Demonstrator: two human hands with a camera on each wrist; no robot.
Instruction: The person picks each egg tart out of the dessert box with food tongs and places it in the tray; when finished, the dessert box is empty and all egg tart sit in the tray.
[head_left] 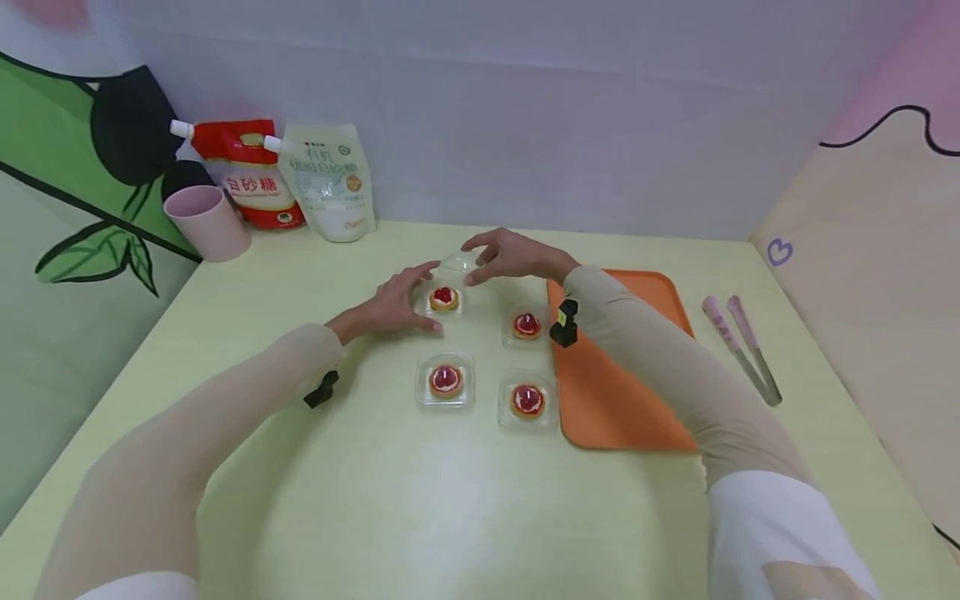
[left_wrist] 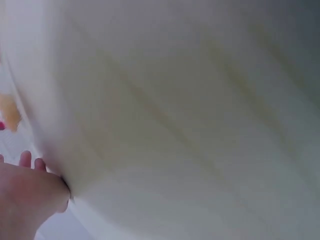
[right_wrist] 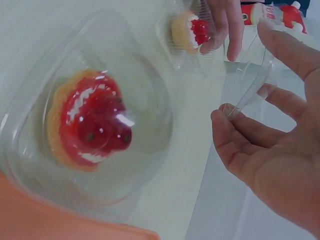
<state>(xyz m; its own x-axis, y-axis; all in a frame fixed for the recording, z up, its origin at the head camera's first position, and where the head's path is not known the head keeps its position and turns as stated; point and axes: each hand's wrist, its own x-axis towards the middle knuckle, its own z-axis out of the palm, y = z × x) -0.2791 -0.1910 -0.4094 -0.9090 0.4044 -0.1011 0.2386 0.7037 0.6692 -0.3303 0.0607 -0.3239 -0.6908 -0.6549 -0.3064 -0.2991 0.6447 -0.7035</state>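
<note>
A small tart (head_left: pixel 444 299) with red fruit and white cream sits in a clear plastic base at the back of the group. My left hand (head_left: pixel 390 304) is beside that base, thumb at its near side and forefinger at its far side; whether they press on it I cannot tell. Above the tart, my right hand (head_left: pixel 510 255) holds a clear domed lid (head_left: pixel 458 264). The right wrist view shows fingers and thumb pinching the lid (right_wrist: pixel 252 75) by its edges. In the left wrist view, mostly pale sleeve shows, with part of the left hand (left_wrist: pixel 32 187).
Three more tarts stand in clear covered boxes: front left (head_left: pixel 446 381), front right (head_left: pixel 528 400) and back right (head_left: pixel 527 325). An orange tray (head_left: pixel 615 408) lies under my right forearm, tongs (head_left: pixel 742 346) beyond it. A pink cup (head_left: pixel 208 223) and sugar pouches (head_left: pixel 330 183) stand back left.
</note>
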